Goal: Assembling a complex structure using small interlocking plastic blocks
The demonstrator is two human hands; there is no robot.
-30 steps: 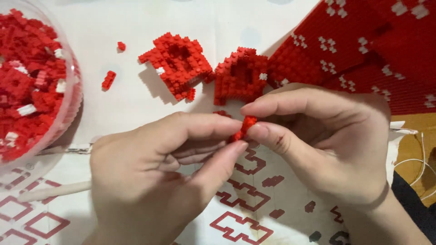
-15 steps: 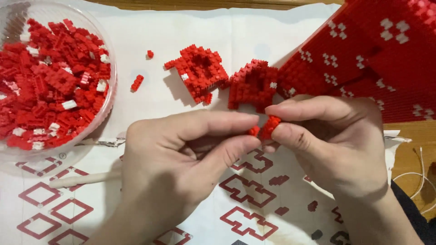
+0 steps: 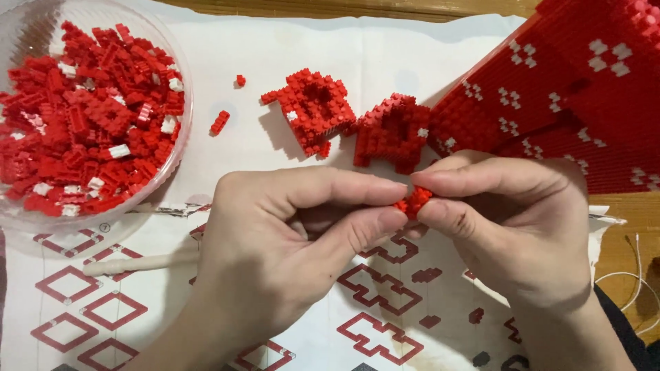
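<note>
Both hands meet at the middle of the view over a printed white sheet (image 3: 206, 275). A small cluster of tiny red bricks (image 3: 413, 200) is pinched between the thumb and forefinger of my left hand (image 3: 295, 240) and those of my right hand (image 3: 509, 220). Most of the cluster is hidden by the fingertips. Just beyond the hands lie two small built pieces of red bricks (image 3: 313, 110) (image 3: 393, 130), side by side on the sheet.
A clear round bowl (image 3: 180, 130) at the left holds several loose red and white bricks. Two stray red bricks (image 3: 220, 122) (image 3: 240, 80) lie near it. A large red built model with white marks (image 3: 564, 96) fills the upper right. A white stick-like tool (image 3: 137, 262) lies lower left.
The view has shifted, so bowl and built pieces sit further right and lower in frame. My hands stay together on the small red cluster, fingers slightly rearranged.
</note>
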